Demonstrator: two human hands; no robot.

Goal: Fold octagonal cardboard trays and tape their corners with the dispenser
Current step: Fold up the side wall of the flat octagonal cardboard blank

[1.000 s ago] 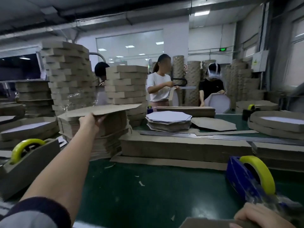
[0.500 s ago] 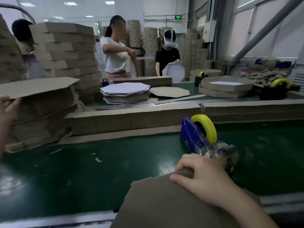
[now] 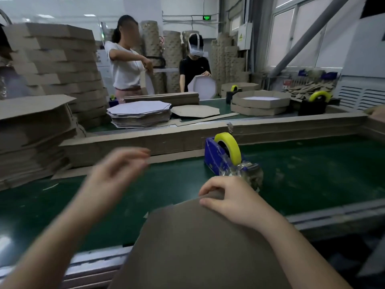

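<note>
- While our right hand [image 3: 235, 199] pinches the far edge of the cardboard sheet [image 3: 198, 247], that sheet overhangs the green surface's [image 3: 312, 176] near edge.
- Our left hand [image 3: 116, 172], blurred, hovers above the surface, fingers loose, holding nothing.
- We see the tape dispenser [image 3: 227, 159] just beyond our right hand, mid-surface.
- Flat cardboard stack [image 3: 31, 142] at the left edge.
</note>
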